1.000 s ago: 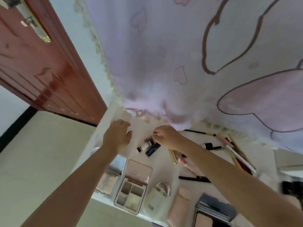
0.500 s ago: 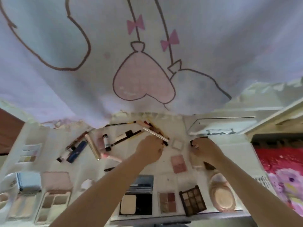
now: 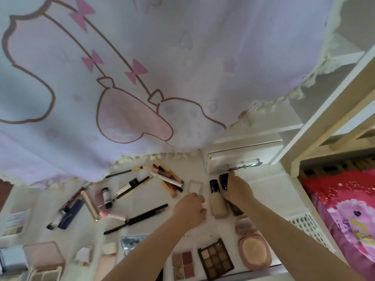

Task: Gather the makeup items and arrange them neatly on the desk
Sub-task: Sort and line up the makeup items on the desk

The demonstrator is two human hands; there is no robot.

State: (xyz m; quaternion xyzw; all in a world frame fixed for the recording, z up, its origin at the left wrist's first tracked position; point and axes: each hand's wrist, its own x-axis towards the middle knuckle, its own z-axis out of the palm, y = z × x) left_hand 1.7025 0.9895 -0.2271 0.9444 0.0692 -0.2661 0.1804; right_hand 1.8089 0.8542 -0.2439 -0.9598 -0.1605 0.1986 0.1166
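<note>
White desk top (image 3: 263, 191) under a hanging pale cartoon-print curtain (image 3: 142, 78), red bedding (image 3: 341, 199) at 3 o'clock. Right hand (image 3: 238, 190) curled round a dark-capped bottle (image 3: 224, 180), long axis toward 12. Beside it, beige black-capped foundation bottle (image 3: 218, 202), cap toward 12. Left hand (image 3: 189, 210) loosely curled, holding nothing visible. Bare desk toward 3 o'clock edge.
</note>
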